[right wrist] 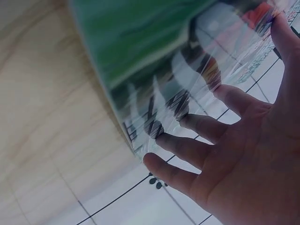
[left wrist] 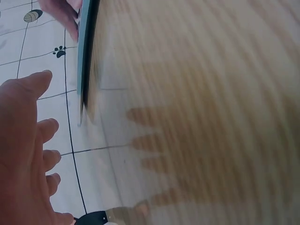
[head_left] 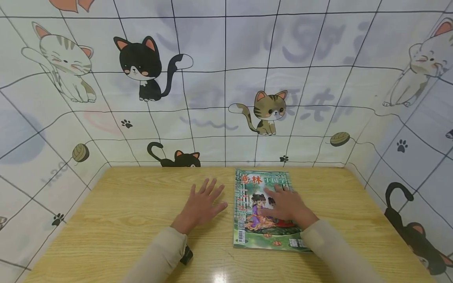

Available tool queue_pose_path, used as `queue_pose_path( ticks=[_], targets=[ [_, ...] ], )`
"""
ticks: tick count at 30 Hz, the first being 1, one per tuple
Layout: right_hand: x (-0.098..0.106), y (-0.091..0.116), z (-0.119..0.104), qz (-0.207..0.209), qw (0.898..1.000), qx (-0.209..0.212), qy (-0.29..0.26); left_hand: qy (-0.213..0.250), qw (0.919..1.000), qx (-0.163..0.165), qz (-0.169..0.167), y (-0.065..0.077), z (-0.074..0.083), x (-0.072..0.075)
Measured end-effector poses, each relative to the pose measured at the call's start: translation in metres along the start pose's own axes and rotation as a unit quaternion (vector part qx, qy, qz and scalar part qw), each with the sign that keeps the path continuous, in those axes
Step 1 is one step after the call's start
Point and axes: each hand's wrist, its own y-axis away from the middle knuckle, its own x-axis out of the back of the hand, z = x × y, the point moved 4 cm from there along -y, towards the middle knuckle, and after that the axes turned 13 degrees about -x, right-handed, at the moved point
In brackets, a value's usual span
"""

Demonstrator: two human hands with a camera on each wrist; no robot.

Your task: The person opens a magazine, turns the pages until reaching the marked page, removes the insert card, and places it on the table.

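A glossy magazine [head_left: 262, 237] with a green illustrated cover lies on the wooden table, right of the middle in the head view. My right hand [head_left: 287, 205] is spread over its right half, and in the right wrist view the fingertips [right wrist: 157, 140] touch the shiny cover. To the left of the magazine, my left hand [head_left: 201, 206] holds nothing and has its fingers apart. The left wrist view shows that hand [left wrist: 21, 136] raised over the tabletop, its reflection below, with the magazine [left wrist: 85, 51] seen edge-on.
The light wooden table [head_left: 141, 204] runs back to a wall covering [head_left: 209, 90] printed with cats and grid lines, which also rises at both sides. A small black device [head_left: 186, 255] shows beneath the left sleeve [head_left: 159, 251].
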Motion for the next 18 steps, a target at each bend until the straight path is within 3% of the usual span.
queue_pose_path(
  ticks=[9, 18],
  targets=[
    [0.0, -0.003, -0.017, -0.005, 1.0, -0.004, 0.012, 0.025, 0.9995, -0.016, -0.007, -0.007, 0.012, -0.008],
    [-0.002, -0.005, -0.029, -0.005, 1.0, -0.004, 0.021, 0.044, 0.9972, -0.028, -0.053, -0.011, 0.025, -0.014]
  ],
)
